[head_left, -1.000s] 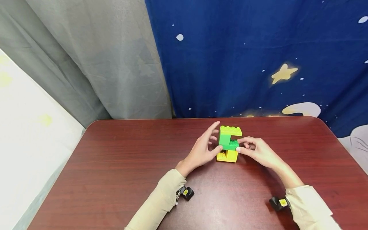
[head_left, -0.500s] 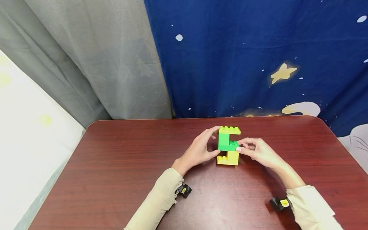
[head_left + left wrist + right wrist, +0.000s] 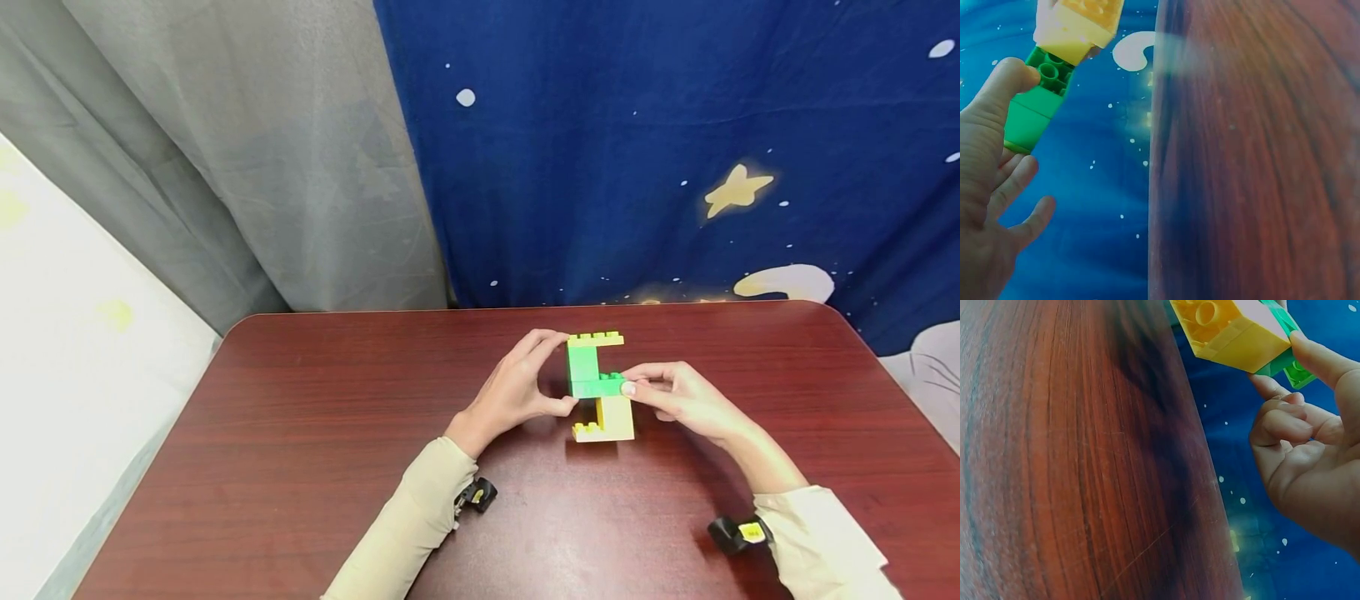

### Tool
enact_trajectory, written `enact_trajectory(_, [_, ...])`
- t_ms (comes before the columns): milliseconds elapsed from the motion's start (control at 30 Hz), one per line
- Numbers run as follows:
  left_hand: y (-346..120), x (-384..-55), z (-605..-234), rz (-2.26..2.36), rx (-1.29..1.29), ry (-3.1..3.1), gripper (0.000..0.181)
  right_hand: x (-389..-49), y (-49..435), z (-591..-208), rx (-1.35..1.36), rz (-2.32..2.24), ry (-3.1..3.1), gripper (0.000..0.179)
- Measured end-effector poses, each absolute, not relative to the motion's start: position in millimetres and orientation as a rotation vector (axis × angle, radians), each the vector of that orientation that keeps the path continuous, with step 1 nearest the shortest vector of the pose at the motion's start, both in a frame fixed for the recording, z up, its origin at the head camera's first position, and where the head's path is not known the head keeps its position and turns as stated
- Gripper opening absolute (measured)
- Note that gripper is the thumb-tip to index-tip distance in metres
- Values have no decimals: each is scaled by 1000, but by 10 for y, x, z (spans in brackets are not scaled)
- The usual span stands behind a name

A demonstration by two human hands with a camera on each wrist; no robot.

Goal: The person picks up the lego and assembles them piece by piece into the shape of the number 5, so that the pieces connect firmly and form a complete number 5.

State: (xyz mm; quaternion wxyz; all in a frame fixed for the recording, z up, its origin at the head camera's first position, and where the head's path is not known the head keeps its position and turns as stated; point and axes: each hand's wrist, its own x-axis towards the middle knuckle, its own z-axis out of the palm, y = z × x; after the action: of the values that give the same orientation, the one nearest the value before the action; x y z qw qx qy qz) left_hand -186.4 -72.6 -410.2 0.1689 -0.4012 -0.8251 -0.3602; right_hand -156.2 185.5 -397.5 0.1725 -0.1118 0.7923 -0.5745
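Note:
A small stack of toy building bricks is held up between both hands, over the far part of the table. On its top lies a flat yellow brick (image 3: pixel 596 340), over green bricks (image 3: pixel 583 365), with yellow bricks (image 3: pixel 617 418) at the bottom. My left hand (image 3: pixel 508 390) spans the stack's left side, index fingertip at the top brick and thumb at the lower green corner. In the left wrist view, that thumb (image 3: pixel 1013 78) presses by the hollow green underside. My right hand (image 3: pixel 682 400) pinches the right end of the lower green brick; its other fingers curl in the right wrist view.
The reddish-brown wooden table (image 3: pixel 322 433) spreads around the hands, its far edge just beyond the stack. Behind it hang a grey curtain (image 3: pixel 247 150) and a blue starry one (image 3: pixel 570 150). Each wrist wears a small black camera (image 3: pixel 726 535).
My left index finger has closed from apart onto the top brick's edge. The stack has tilted, its yellow bottom shifting right and towards me, so the top now shows more edge-on.

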Motion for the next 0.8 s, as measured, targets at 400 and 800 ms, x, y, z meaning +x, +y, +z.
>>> enact_trajectory(400, [-714,-1877,-4124,-1018,-1171,-2277,71,-1560,1905,-4011,-366,-1655,2204,31])
enact_trajectory(800, [-719,-1882,-4158,-1000,-1123,-2362,72,-1545,1881,-4027,-325,-1598,2202,33])
